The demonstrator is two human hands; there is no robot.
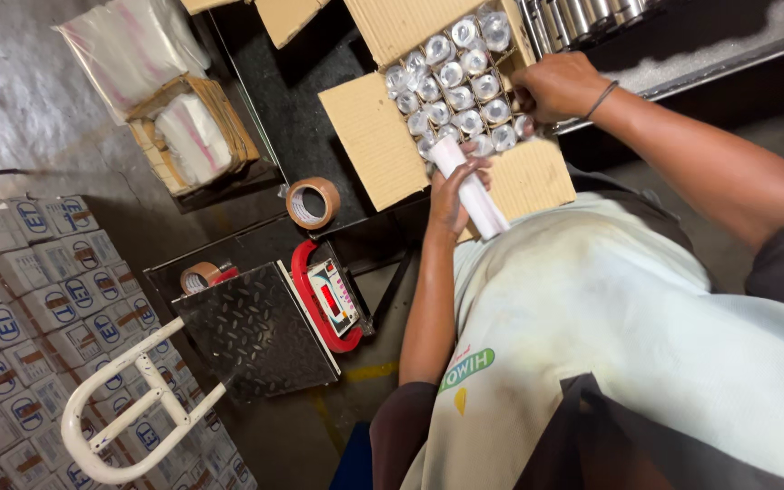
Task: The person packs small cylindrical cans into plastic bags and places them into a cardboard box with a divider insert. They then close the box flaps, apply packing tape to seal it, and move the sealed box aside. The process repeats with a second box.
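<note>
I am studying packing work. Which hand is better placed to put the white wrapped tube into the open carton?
Probably the left hand: it already grips the white wrapped tube at the edge of the carton. The right hand rests on the packed tubes.

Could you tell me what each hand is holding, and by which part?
The left hand grips a white wrapped tube around its middle; the right hand reaches into the carton, its hold unclear.

You had a single camera, worn on your head, and it looked steeply down over your own chest and arms. It sat close to the open brown cardboard carton (383,136) on the black worktop (292,100); the grey floor (29,100) filled its left side.
</note>
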